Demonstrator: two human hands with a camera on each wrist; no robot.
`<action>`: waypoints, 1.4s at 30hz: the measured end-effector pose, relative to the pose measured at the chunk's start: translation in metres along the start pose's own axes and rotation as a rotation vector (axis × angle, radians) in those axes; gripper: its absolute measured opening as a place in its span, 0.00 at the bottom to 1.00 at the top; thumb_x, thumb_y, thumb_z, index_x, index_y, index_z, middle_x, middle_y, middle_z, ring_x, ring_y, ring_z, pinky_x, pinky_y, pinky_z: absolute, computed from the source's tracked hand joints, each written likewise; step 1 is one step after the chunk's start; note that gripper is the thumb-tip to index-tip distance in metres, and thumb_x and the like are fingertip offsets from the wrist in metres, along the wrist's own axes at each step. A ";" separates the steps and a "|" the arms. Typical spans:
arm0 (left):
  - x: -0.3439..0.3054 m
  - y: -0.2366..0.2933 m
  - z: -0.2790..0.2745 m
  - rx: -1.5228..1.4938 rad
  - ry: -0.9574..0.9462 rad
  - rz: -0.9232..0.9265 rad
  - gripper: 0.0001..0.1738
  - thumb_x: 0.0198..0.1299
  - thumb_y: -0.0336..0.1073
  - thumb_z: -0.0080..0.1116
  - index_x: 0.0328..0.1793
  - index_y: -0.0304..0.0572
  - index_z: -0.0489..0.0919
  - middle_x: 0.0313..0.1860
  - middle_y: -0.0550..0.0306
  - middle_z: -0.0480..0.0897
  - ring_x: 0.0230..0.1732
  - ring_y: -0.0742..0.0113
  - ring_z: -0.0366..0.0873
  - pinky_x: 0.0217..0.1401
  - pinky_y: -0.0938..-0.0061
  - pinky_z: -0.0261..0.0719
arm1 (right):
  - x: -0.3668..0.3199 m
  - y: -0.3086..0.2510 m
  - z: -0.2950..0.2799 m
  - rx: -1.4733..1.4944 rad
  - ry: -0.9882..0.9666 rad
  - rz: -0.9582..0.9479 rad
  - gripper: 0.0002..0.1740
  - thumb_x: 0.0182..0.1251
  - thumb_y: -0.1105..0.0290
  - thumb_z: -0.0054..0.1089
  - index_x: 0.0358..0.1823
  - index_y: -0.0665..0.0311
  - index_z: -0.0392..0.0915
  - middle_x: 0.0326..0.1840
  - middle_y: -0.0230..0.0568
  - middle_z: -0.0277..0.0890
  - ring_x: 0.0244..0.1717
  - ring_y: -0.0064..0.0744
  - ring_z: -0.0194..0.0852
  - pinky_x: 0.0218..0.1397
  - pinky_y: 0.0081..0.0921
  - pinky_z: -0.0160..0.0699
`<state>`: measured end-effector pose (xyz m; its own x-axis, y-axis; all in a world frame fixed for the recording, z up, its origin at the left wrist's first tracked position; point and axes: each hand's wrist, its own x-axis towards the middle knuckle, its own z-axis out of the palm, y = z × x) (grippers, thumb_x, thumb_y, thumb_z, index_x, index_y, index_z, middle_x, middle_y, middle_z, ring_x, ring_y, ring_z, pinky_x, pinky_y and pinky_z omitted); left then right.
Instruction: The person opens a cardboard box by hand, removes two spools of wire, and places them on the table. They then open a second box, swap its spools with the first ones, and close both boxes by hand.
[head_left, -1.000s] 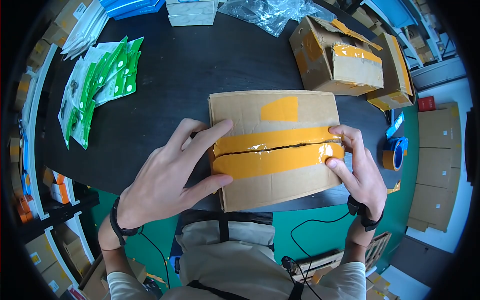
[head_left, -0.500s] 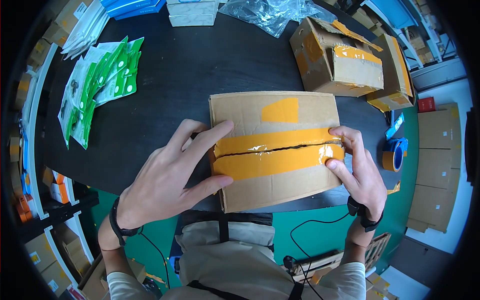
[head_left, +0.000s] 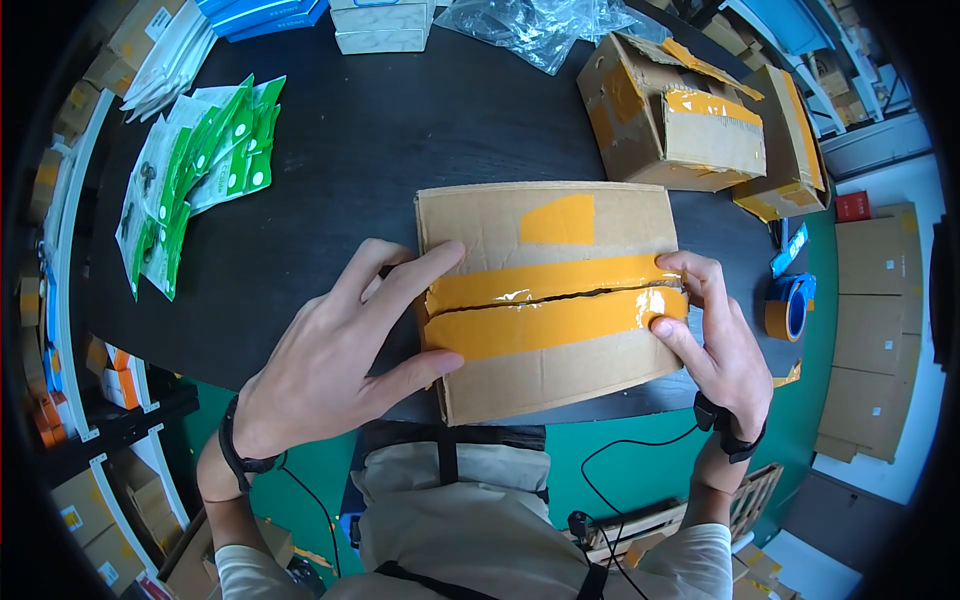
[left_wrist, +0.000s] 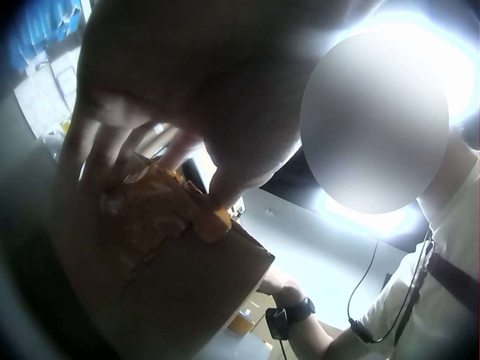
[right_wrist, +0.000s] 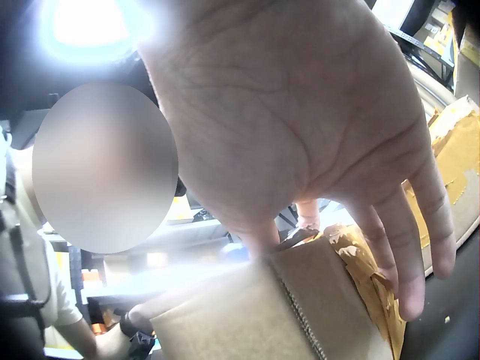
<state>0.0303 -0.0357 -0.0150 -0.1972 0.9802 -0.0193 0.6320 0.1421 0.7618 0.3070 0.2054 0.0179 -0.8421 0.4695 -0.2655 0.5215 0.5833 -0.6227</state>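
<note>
A brown cardboard box (head_left: 550,372) lies at the table's front edge. Two bands of orange tape (head_left: 560,326) run across its top, with a dark split between them. My left hand (head_left: 335,345) holds the left end, thumb and index finger on the top and the other fingers spread down the end wall. At the opposite end, my right hand (head_left: 722,345) grips the edge between the flaps, its thumb and index finger on either side of the split. In the right wrist view, torn tape (right_wrist: 360,262) hangs along the box's end under the fingers.
Green-and-white packets (head_left: 205,160) lie at the left of the black table (head_left: 350,150). White boxes (head_left: 382,25) and clear plastic bags (head_left: 545,28) are at the back. Two opened cartons (head_left: 670,120) stand back right, tape rolls (head_left: 788,308) at the right edge.
</note>
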 end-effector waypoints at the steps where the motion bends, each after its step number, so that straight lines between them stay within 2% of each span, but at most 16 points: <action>1: 0.000 0.000 0.000 -0.003 0.000 0.000 0.45 0.62 0.42 0.79 0.84 0.43 0.70 0.63 0.44 0.75 0.52 0.50 0.83 0.58 0.62 0.86 | 0.000 0.000 0.000 0.002 0.002 -0.003 0.31 0.82 0.58 0.62 0.77 0.64 0.63 0.73 0.59 0.75 0.72 0.58 0.79 0.81 0.47 0.69; 3: 0.000 -0.001 0.001 -0.006 0.001 -0.001 0.45 0.62 0.43 0.78 0.84 0.43 0.70 0.63 0.44 0.75 0.53 0.50 0.83 0.58 0.62 0.86 | 0.000 0.001 0.001 0.006 0.005 -0.011 0.31 0.82 0.58 0.62 0.77 0.64 0.63 0.73 0.59 0.75 0.72 0.58 0.79 0.81 0.47 0.69; 4: 0.000 -0.003 0.002 0.000 0.022 0.031 0.44 0.64 0.44 0.78 0.84 0.45 0.70 0.61 0.43 0.75 0.49 0.47 0.84 0.53 0.60 0.86 | 0.000 0.001 0.002 0.006 0.005 -0.010 0.31 0.82 0.58 0.62 0.77 0.64 0.63 0.73 0.59 0.75 0.72 0.58 0.79 0.81 0.47 0.69; 7: 0.001 -0.008 0.005 0.012 0.063 0.098 0.43 0.66 0.47 0.76 0.84 0.47 0.71 0.59 0.42 0.74 0.43 0.41 0.86 0.44 0.54 0.86 | 0.000 0.006 0.008 -0.017 0.107 -0.082 0.31 0.80 0.52 0.64 0.74 0.62 0.67 0.64 0.60 0.81 0.60 0.65 0.85 0.63 0.48 0.81; 8: 0.000 -0.009 0.006 0.012 0.069 0.106 0.43 0.66 0.47 0.76 0.84 0.47 0.71 0.59 0.42 0.74 0.43 0.41 0.86 0.44 0.54 0.86 | 0.000 0.005 0.007 -0.017 0.109 -0.080 0.31 0.80 0.52 0.64 0.74 0.62 0.67 0.64 0.60 0.81 0.60 0.65 0.85 0.63 0.48 0.81; 11: 0.000 -0.009 0.007 0.012 0.079 0.126 0.43 0.66 0.47 0.76 0.84 0.48 0.71 0.59 0.42 0.74 0.43 0.42 0.86 0.44 0.55 0.86 | -0.001 0.000 0.003 0.020 0.024 -0.021 0.31 0.82 0.60 0.63 0.77 0.64 0.63 0.73 0.58 0.75 0.70 0.55 0.79 0.79 0.45 0.70; 12: 0.000 -0.006 0.005 0.006 0.060 0.093 0.43 0.64 0.45 0.77 0.84 0.46 0.71 0.60 0.43 0.75 0.46 0.45 0.84 0.48 0.57 0.86 | -0.001 -0.001 0.003 0.019 0.027 -0.019 0.31 0.82 0.60 0.63 0.77 0.64 0.63 0.73 0.58 0.75 0.70 0.55 0.79 0.79 0.45 0.70; 14: -0.001 -0.002 0.003 -0.005 0.021 0.023 0.45 0.62 0.42 0.79 0.83 0.42 0.71 0.62 0.45 0.75 0.53 0.53 0.82 0.58 0.63 0.85 | -0.002 -0.001 0.003 0.027 0.029 -0.016 0.31 0.82 0.61 0.63 0.77 0.64 0.63 0.73 0.58 0.75 0.69 0.54 0.79 0.78 0.44 0.71; 16: -0.001 -0.002 0.002 -0.005 0.016 0.019 0.45 0.62 0.41 0.79 0.83 0.42 0.71 0.62 0.45 0.75 0.53 0.52 0.82 0.58 0.63 0.85 | -0.001 0.000 0.005 0.032 0.028 -0.014 0.31 0.81 0.61 0.63 0.77 0.64 0.63 0.73 0.58 0.75 0.69 0.54 0.79 0.78 0.44 0.71; 19: -0.001 -0.001 0.001 -0.006 0.010 0.007 0.45 0.61 0.40 0.79 0.83 0.42 0.71 0.62 0.45 0.75 0.53 0.52 0.82 0.58 0.63 0.85 | -0.001 0.003 0.009 0.000 0.107 -0.084 0.31 0.81 0.53 0.64 0.74 0.62 0.66 0.67 0.61 0.79 0.61 0.65 0.84 0.64 0.49 0.82; 24: 0.000 -0.001 -0.001 -0.017 -0.002 0.002 0.45 0.60 0.37 0.79 0.83 0.42 0.71 0.63 0.45 0.75 0.54 0.51 0.82 0.59 0.63 0.85 | -0.001 0.005 0.008 -0.032 0.108 -0.106 0.32 0.81 0.53 0.64 0.74 0.63 0.66 0.66 0.61 0.80 0.60 0.66 0.85 0.63 0.49 0.82; 27: -0.001 -0.004 -0.002 -0.022 -0.005 0.003 0.46 0.59 0.36 0.79 0.83 0.42 0.71 0.64 0.44 0.75 0.55 0.50 0.82 0.59 0.63 0.85 | -0.003 -0.005 0.006 0.014 0.017 0.019 0.30 0.81 0.61 0.63 0.76 0.64 0.63 0.71 0.57 0.76 0.68 0.56 0.80 0.76 0.45 0.73; 28: -0.001 -0.006 -0.001 -0.011 0.017 0.035 0.44 0.61 0.38 0.79 0.83 0.43 0.71 0.62 0.44 0.75 0.51 0.49 0.83 0.55 0.61 0.85 | -0.003 -0.006 0.007 0.014 0.018 0.020 0.30 0.81 0.61 0.63 0.76 0.64 0.63 0.71 0.57 0.76 0.68 0.56 0.80 0.76 0.45 0.73; 30: -0.002 -0.010 -0.001 0.009 0.062 0.101 0.42 0.64 0.43 0.77 0.83 0.46 0.72 0.59 0.44 0.75 0.45 0.46 0.86 0.46 0.57 0.87 | -0.003 -0.007 0.009 -0.002 0.026 0.012 0.31 0.81 0.60 0.64 0.76 0.64 0.63 0.71 0.58 0.77 0.67 0.57 0.81 0.75 0.45 0.74; 39: -0.010 -0.011 -0.006 -0.004 0.080 0.057 0.40 0.64 0.32 0.74 0.82 0.43 0.72 0.60 0.46 0.75 0.45 0.52 0.85 0.49 0.60 0.87 | 0.002 -0.018 0.019 -0.056 0.032 -0.045 0.33 0.79 0.54 0.67 0.72 0.68 0.65 0.67 0.60 0.79 0.59 0.64 0.85 0.66 0.47 0.82; 42: -0.012 -0.017 -0.005 -0.017 0.125 0.086 0.40 0.61 0.28 0.72 0.82 0.41 0.73 0.59 0.48 0.75 0.46 0.58 0.83 0.50 0.65 0.86 | 0.004 -0.023 0.020 -0.104 0.024 -0.062 0.34 0.78 0.53 0.68 0.71 0.68 0.66 0.65 0.59 0.80 0.55 0.64 0.86 0.62 0.48 0.83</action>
<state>0.0179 -0.0506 -0.0243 -0.2353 0.9637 0.1262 0.6380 0.0552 0.7681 0.2889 0.1803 0.0162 -0.8703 0.4454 -0.2102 0.4810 0.6768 -0.5573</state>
